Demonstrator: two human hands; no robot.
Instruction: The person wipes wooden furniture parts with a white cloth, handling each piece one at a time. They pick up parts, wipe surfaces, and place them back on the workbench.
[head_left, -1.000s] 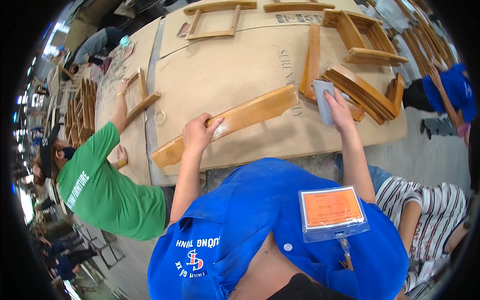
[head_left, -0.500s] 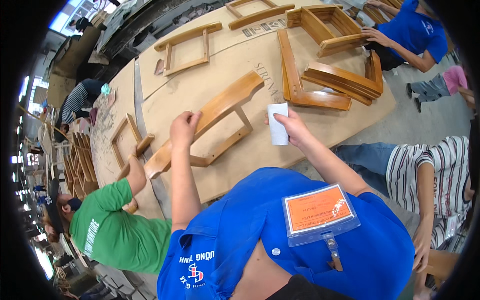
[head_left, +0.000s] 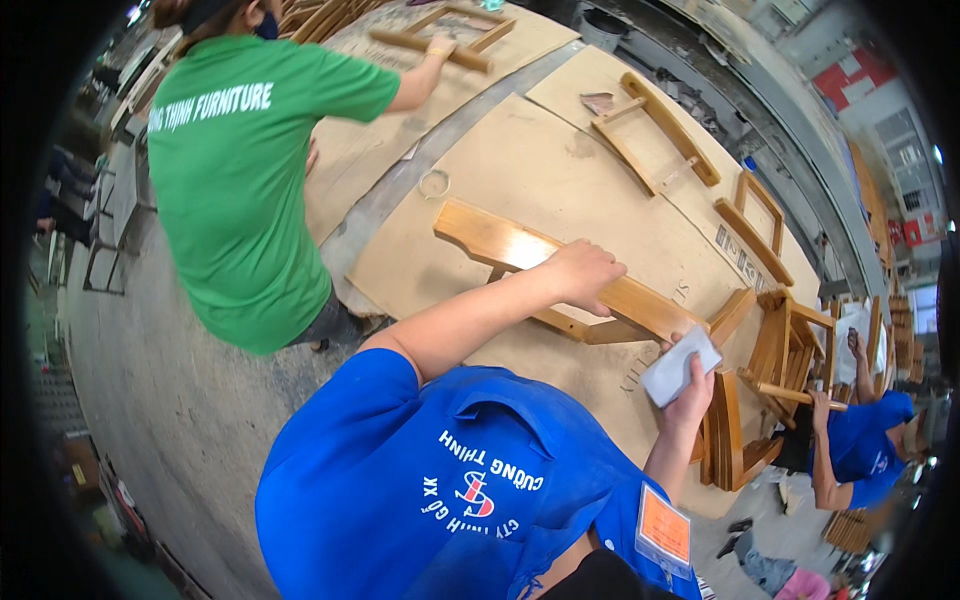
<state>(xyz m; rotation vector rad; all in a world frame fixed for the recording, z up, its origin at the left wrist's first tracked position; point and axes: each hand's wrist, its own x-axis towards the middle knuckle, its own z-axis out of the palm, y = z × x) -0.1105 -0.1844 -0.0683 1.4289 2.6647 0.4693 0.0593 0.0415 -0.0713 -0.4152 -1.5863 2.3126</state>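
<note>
A varnished wooden frame (head_left: pixel 500 238) with a broad, shaped top rail stands tilted on the table in front of me. My left hand (head_left: pixel 585 275) is closed over this rail, its fingers wrapped across the edge. Pinched in my right hand (head_left: pixel 688 402) is a folded, pale grey-white sheet (head_left: pixel 678 368); whether it is paper, cloth or sandpaper cannot be told. The sheet is close to the rail's right end and overlaps it in view, so contact between them is unclear. The frame's lower bars are partly hidden behind my left arm.
Brown cardboard (head_left: pixel 480 150) covers the table. At left, a person in green (head_left: pixel 235 190) handles another frame (head_left: pixel 430 48). More wooden frames (head_left: pixel 655 130) lie at the far side. Stacked pieces (head_left: pixel 725 430) sit to my right, near a co-worker in blue (head_left: pixel 860 440).
The whole view has swung round, bringing the person in green closer into sight. My right hand has brought the folded sheet to the rail's right end. My left hand now wraps over the rail.
</note>
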